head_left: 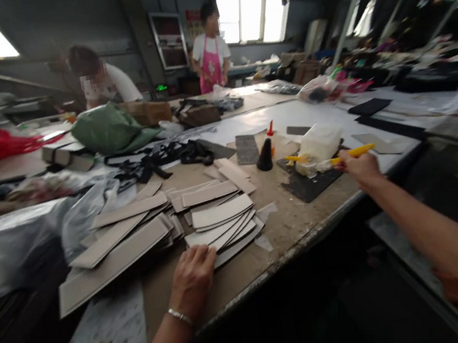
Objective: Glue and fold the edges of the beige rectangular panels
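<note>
Head | your left fingers [204,249] touch fanned white flat card strips [220,212], grip unclear | right fingers [343,158] clamp slim yellow-handled brush [362,150], off strips

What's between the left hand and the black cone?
In the head view, overlapping pale strips, then some brown tabletop, lie between the left hand and the black cone.

Rough matt cardboard [281,227] covers the glossy tabletop [285,113].

We hold a yellow-handled tool [354,153] nearly level in our right hand [359,167]; pale, flat strips [222,211] lie fanned on the worktop [291,221], touching our left hand [192,274].
</note>
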Tool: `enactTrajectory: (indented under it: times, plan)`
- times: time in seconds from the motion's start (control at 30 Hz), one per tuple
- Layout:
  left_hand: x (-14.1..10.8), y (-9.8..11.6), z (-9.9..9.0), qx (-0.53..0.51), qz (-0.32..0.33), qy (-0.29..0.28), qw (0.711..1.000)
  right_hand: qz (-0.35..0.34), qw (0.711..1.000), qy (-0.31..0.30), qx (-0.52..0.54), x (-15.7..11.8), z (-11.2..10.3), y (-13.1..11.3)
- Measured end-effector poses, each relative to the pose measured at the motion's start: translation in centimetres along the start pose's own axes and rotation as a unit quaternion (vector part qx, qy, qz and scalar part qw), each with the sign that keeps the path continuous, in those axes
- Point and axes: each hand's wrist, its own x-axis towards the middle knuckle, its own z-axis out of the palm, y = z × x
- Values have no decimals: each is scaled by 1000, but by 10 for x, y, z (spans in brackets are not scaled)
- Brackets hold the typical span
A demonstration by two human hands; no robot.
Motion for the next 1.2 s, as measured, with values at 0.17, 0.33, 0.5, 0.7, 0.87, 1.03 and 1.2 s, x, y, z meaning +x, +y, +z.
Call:
enactTrajectory:
  times: [0.17,0.33,0.5,0.7,0.87,1.03,1.2]
  plan:
    - [-10,8,-5,5,-2,43,999,62,998,11,7,-13,0,-5]
    - [-24,7,-6,-24,-8,79,997,74,994,-47,69,-55,4,-25]
    - [-4,3,12,-65,-38,37,996,112,982,-93,124,-82,20,-31]
    - [23,-6,25,-116,-86,4,990,162,968,-143,128,-111,26,-34]
    - [33,-27,22,-143,-87,-21,986,189,962,-152,125,-128,24,-37]
    - [53,-36,5,-119,-75,-5,990,201,959,-162,117,-131,24,-35]
    - [41,-30,-41,-87,-73,45,993,218,955,-147,135,-141,26,-48]
